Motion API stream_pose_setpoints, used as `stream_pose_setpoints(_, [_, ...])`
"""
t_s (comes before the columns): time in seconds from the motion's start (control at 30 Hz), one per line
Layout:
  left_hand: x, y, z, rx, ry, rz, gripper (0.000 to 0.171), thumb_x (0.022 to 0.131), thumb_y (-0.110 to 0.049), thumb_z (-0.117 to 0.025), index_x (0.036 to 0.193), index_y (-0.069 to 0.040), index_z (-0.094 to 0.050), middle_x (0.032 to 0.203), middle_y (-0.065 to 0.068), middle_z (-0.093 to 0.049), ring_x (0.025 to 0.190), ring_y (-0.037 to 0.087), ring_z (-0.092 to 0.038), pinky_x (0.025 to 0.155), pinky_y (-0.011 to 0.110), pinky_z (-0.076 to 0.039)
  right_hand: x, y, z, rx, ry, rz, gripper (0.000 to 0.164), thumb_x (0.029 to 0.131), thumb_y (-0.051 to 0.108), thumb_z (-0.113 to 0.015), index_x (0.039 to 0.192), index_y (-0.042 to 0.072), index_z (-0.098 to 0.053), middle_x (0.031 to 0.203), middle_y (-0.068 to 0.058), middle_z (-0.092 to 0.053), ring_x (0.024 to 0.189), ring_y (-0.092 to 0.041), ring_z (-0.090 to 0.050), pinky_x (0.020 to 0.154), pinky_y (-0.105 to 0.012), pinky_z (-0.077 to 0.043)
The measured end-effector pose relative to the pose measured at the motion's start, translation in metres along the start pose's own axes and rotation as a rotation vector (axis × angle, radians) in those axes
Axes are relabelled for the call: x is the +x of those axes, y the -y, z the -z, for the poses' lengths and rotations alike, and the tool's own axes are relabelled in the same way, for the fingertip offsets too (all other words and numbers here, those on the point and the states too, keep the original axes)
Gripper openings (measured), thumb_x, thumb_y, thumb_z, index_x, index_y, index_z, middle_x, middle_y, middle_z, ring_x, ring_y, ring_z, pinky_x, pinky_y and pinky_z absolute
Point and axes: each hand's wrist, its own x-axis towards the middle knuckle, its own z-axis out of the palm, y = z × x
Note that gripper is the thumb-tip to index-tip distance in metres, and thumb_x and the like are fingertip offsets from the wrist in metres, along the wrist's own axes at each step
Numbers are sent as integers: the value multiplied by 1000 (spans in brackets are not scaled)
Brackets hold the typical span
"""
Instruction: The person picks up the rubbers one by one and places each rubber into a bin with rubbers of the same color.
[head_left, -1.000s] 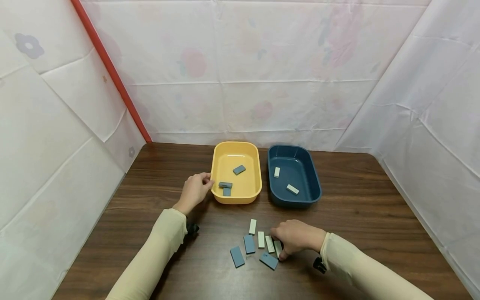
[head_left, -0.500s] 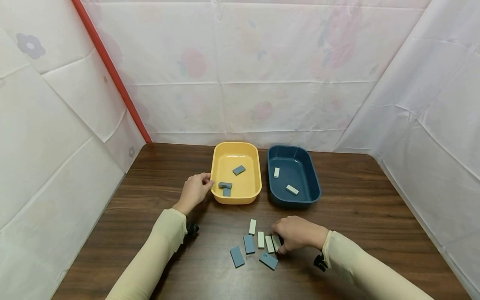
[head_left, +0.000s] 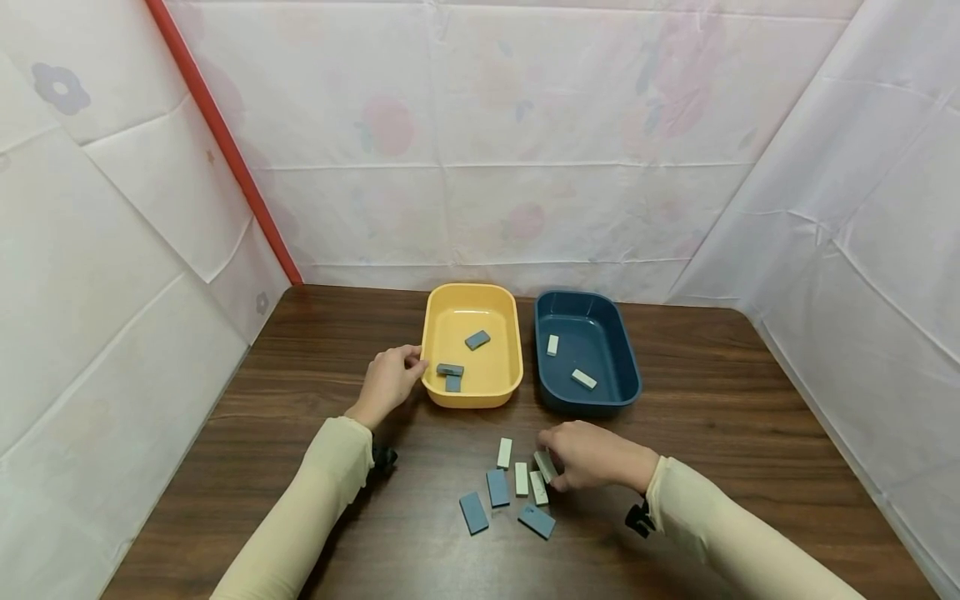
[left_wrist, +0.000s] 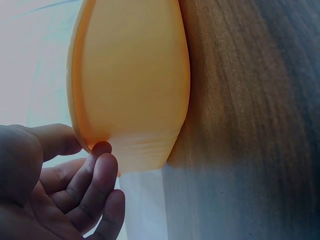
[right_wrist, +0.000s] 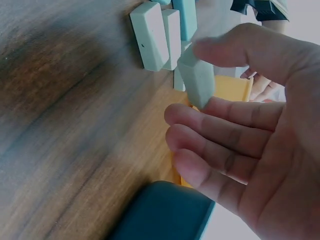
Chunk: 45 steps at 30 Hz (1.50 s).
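Note:
My left hand (head_left: 386,385) pinches the left rim of the yellow tray (head_left: 504,367) between thumb and fingers; the left wrist view shows the fingertips at the tray's edge (left_wrist: 130,75). Several grey-blue blocks, including one (head_left: 477,340) near the middle, lie inside it. In front of the trays, my right hand (head_left: 596,456) holds a pale rectangular block (right_wrist: 197,77) between thumb and index finger, tilted and lifted off the table. Close by on the table are more pale blocks (head_left: 521,480) and grey-blue blocks (head_left: 474,512).
Right of the yellow tray stands a dark blue tray (head_left: 592,333) with two pale blocks (head_left: 584,379) in it. Both trays stand on a dark wooden table (head_left: 720,392). White patterned sheeting (head_left: 487,208) hangs around the back and sides.
My right hand has lifted the pale block from the right end of the group and moved slightly away toward the trays. The left hand and both trays stay in place.

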Motion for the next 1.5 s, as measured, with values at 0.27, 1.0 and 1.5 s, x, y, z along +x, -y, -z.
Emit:
stream_pose_setpoints(0.27, [0,1,0,-4,9,7,37,95,-19,-62,126,1,-63,100,12,-72,78,20,-62,70,33,-49,-1,1,9,28,-45,-17,36,79,23,-77,110,9,-65,87,3,-66,71,-4,-53,65,-23,-48])
stream_pose_setpoints(1.0, [1,2,0,-33,20,7,37,96,-18,-61,128,1,-62,100,13,-72,77,20,-61,67,30,-47,-5,-6,48,13,-207,-72,36,82,26,-76,110,7,-66,73,4,-60,61,-5,-48,58,-21,-42])
stream_pose_setpoints(1.5, [1,3,0,-34,16,13,38,96,-20,-62,129,0,-62,101,12,-72,78,20,-61,68,31,-47,-5,-33,104,27,-245,-134,41,88,32,-71,122,8,-64,85,1,-67,69,-7,-59,65,-28,-50])
